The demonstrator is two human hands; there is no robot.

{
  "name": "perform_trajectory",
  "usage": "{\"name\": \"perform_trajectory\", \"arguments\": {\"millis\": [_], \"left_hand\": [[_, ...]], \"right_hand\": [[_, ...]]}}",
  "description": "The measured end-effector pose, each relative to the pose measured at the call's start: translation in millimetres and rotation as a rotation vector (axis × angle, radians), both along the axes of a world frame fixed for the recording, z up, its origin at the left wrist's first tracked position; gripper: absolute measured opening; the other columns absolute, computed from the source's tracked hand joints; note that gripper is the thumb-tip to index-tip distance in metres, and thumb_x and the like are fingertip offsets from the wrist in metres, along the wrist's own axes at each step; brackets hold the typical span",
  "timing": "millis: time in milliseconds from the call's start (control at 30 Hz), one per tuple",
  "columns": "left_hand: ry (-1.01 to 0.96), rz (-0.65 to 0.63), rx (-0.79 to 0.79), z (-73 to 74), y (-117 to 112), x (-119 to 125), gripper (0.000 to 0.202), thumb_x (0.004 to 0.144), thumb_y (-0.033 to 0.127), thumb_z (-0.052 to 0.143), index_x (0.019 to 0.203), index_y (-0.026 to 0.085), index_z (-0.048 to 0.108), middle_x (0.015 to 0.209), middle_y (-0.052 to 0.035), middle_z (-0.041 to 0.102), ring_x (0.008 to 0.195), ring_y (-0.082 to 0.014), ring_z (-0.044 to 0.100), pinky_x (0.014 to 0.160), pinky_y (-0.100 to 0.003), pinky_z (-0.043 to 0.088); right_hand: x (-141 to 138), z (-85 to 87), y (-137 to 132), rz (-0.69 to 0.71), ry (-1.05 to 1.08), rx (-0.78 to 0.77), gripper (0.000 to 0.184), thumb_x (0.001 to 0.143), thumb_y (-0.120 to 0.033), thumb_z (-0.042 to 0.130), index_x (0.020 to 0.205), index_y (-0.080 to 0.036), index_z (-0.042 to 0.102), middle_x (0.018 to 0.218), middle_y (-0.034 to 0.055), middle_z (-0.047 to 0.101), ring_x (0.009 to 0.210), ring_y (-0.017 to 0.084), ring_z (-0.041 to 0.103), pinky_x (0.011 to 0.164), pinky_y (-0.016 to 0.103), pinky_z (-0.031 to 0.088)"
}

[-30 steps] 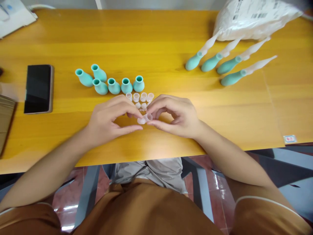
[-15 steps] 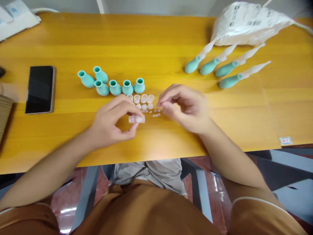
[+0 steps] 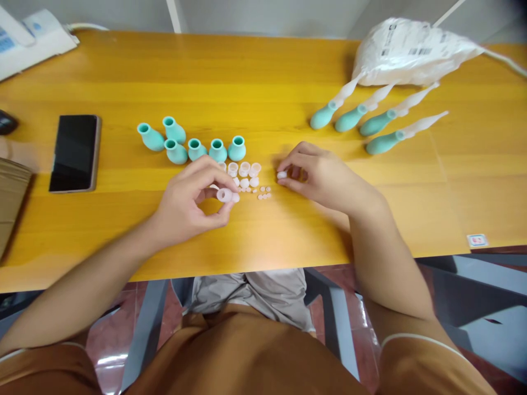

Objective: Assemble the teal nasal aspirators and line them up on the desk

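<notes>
My left hand [image 3: 197,200] pinches a small translucent white plastic tube fitting [image 3: 224,195], its round open end facing me. A small pale disc shows at the fitting's right side, by my fingertips. Between the thumb and fingers of my right hand [image 3: 317,173] sits a small white plastic cap [image 3: 282,175], partly hidden by the fingers. Between the hands lie clear plastic rings [image 3: 244,168] in a row, white domed pieces [image 3: 244,183] below them, and several tiny discs [image 3: 264,196].
Several teal rubber bulbs [image 3: 217,150] stand open-mouthed behind my left hand. At the right lie teal bulbs with white nozzles [image 3: 385,142], near a white plastic bag [image 3: 411,52]. A phone [image 3: 75,153] and a cardboard box [image 3: 12,197] are at the left.
My right hand has moved slightly right and turned, and the white cap now shows in its fingers. My left hand has tilted the fitting so its open end faces me.
</notes>
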State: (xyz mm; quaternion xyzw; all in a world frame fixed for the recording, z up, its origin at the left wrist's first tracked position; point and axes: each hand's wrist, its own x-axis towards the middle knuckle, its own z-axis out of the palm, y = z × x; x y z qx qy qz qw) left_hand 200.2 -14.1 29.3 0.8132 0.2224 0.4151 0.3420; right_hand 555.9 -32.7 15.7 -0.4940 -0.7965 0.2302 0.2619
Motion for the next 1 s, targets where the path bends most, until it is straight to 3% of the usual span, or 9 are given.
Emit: {"name": "perform_trajectory", "arguments": {"millis": [100,267,467,633,733,867,1000], "left_hand": [[-0.009,-0.005,0.020,0.4,1,0,0.013,0.115,0.037,0.084,0.118,0.025,0.081,0.109,-0.0012,0.072,0.092,-0.0133,0.070,0.073,-0.026,0.063],[0.015,0.006,-0.052,3.6,-2,0,0.013,0.111,0.039,0.090,0.117,0.028,0.084,0.112,-0.0032,0.078,0.094,-0.0170,0.074,0.073,-0.029,0.067],[-0.005,-0.054,-0.194,5.6,-3,-1,0.015,0.108,0.034,0.095,0.119,0.027,0.087,0.118,-0.0061,0.085,0.103,-0.0202,0.082,0.087,-0.034,0.072],[-0.064,-0.063,-0.193,0.5,6,-3,0.022,0.104,0.036,0.103,0.121,0.031,0.089,0.119,-0.0032,0.086,0.109,-0.0210,0.081,0.099,-0.039,0.072],[-0.103,-0.075,-0.219,-1.2,7,-3,0.024,0.105,0.038,0.103,0.122,0.031,0.088,0.116,-0.0033,0.085,0.104,-0.0196,0.081,0.093,-0.036,0.072],[-0.095,-0.085,-0.310,-0.8,2,-1,0.022,0.110,0.043,0.096,0.121,0.026,0.085,0.116,-0.0056,0.088,0.103,-0.0203,0.084,0.092,-0.035,0.073],[-0.076,-0.091,-0.344,-2.2,-3,-1,0.019,0.108,0.036,0.096,0.119,0.026,0.084,0.112,-0.0037,0.088,0.097,-0.0186,0.084,0.090,-0.033,0.073]], "right_hand": [[-2,0.3,1,-0.007,0.013,0.005,0.006,0.103,-0.029,0.089,0.108,-0.025,0.086,0.112,0.0080,0.078,0.077,0.022,0.067,0.085,0.045,0.065],[-5,11.7,-1,-0.041,0.050,0.027,0.013,0.106,-0.038,0.091,0.110,-0.027,0.085,0.112,0.0088,0.083,0.084,0.028,0.075,0.088,0.049,0.067],[-27,24.3,-11,-0.012,0.354,-0.080,0.040,0.100,-0.061,0.103,0.109,-0.027,0.084,0.098,0.0022,0.090,0.077,0.021,0.079,0.071,0.037,0.065],[-49,17.4,-17,0.057,0.520,-0.170,0.053,0.087,-0.069,0.110,0.098,-0.022,0.088,0.086,0.0017,0.089,0.069,0.017,0.076,0.061,0.030,0.059],[-58,10.2,-19,0.109,0.614,-0.209,0.051,0.084,-0.064,0.114,0.095,-0.021,0.089,0.090,0.0034,0.092,0.070,0.017,0.080,0.063,0.029,0.063],[-66,6.6,-23,0.136,0.749,-0.230,0.031,0.097,-0.047,0.109,0.106,-0.021,0.092,0.096,0.0044,0.093,0.073,0.016,0.085,0.067,0.028,0.069],[-68,7.9,-25,0.149,0.762,-0.090,0.014,0.105,-0.034,0.101,0.113,-0.025,0.093,0.108,0.0050,0.094,0.084,0.017,0.088,0.075,0.030,0.073]]}}
